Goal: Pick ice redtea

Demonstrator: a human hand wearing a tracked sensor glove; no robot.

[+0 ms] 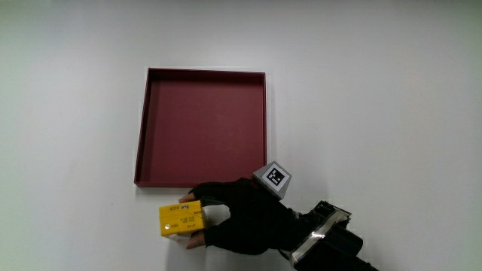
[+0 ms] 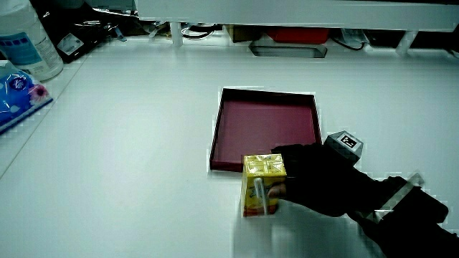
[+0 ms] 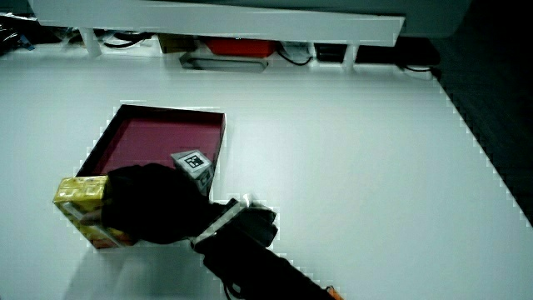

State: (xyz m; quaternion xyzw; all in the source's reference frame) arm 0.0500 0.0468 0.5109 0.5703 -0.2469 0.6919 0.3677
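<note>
A small yellow ice redtea carton (image 1: 181, 218) stands on the white table, nearer to the person than the dark red tray (image 1: 151, 128). In both side views the carton (image 2: 262, 185) (image 3: 82, 200) is upright with a straw on its side. The gloved hand (image 1: 241, 218) wraps its fingers around the carton, thumb on one face and fingers on another. The patterned cube (image 1: 273, 179) sits on the hand's back. The forearm runs off toward the person. The tray (image 2: 219, 136) (image 3: 104, 137) holds nothing.
A large white bottle (image 2: 25, 39) and a blue packet (image 2: 18, 93) lie near the table's edge in a side view. A low partition with cables and a red object (image 3: 241, 46) lines the table's far edge.
</note>
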